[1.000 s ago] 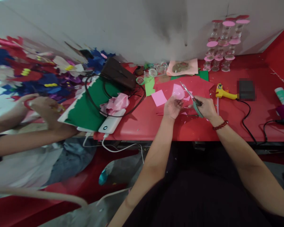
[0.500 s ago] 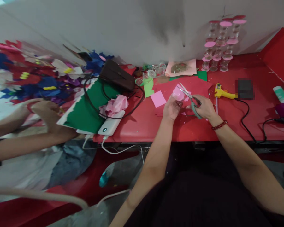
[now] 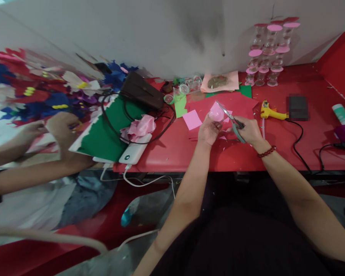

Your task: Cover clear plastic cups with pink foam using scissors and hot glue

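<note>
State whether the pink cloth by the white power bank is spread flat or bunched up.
Bunched up: the pink cloth sits in a crumpled, creased heap at the far end of the white power bank.

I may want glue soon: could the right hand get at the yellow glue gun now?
Probably: the yellow glue gun lies near the right hand, with no obstacle visible between, though the scissors would likely need putting down first.

A red table [image 3: 166, 153] meets a grey wall [image 3: 149, 34].
</note>
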Action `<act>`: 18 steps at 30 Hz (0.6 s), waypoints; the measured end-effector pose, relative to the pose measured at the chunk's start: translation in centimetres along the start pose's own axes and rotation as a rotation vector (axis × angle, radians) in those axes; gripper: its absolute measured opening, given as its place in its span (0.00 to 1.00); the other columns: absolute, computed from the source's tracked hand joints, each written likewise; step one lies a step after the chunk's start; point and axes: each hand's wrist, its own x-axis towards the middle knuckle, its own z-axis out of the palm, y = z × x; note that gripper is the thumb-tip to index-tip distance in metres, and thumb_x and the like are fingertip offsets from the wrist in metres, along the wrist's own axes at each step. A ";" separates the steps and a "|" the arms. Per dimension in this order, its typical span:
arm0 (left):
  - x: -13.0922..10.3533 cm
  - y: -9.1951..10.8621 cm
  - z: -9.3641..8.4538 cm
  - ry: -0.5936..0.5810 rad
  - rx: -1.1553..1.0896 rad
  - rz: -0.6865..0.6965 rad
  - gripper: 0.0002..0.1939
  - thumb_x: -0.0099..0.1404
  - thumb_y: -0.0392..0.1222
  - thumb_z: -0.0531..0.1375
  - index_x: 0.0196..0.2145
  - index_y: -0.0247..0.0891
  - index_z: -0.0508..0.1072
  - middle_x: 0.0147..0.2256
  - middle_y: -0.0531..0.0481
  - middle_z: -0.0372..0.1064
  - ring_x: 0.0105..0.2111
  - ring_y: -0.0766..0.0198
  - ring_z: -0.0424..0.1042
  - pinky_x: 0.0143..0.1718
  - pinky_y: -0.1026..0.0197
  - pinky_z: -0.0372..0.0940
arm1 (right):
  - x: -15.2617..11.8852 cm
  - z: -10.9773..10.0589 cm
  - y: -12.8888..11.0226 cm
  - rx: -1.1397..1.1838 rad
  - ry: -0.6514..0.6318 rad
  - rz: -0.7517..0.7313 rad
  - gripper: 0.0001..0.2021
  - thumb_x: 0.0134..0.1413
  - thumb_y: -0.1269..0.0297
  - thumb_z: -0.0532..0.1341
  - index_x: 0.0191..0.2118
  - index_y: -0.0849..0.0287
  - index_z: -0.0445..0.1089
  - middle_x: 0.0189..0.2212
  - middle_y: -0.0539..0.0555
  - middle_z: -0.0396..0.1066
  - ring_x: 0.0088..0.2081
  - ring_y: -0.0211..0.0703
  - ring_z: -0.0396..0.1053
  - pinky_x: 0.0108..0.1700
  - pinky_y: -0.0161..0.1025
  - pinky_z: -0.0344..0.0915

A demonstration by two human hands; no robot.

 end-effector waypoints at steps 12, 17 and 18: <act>-0.3 0.1 0.2 0.019 0.003 0.012 0.06 0.60 0.37 0.66 0.35 0.42 0.73 0.33 0.52 0.76 0.38 0.61 0.77 0.41 0.60 0.65 | 0.2 0.1 0.8 -0.171 0.049 -0.057 0.25 0.55 0.47 0.69 0.53 0.59 0.77 0.42 0.61 0.79 0.35 0.49 0.71 0.39 0.44 0.66; -0.3 0.0 0.1 0.007 -0.006 -0.026 0.11 0.59 0.40 0.69 0.36 0.43 0.71 0.32 0.50 0.74 0.40 0.57 0.79 0.44 0.56 0.67 | 0.1 0.3 0.9 -0.162 0.035 -0.045 0.25 0.55 0.49 0.69 0.53 0.58 0.78 0.40 0.59 0.79 0.36 0.50 0.73 0.39 0.43 0.65; -0.3 -0.1 0.0 0.005 -0.005 -0.027 0.11 0.59 0.40 0.69 0.36 0.43 0.71 0.32 0.50 0.73 0.39 0.58 0.78 0.43 0.57 0.66 | 0.1 0.3 0.9 -0.160 0.035 -0.037 0.25 0.55 0.49 0.70 0.53 0.59 0.79 0.39 0.59 0.79 0.35 0.50 0.72 0.38 0.43 0.65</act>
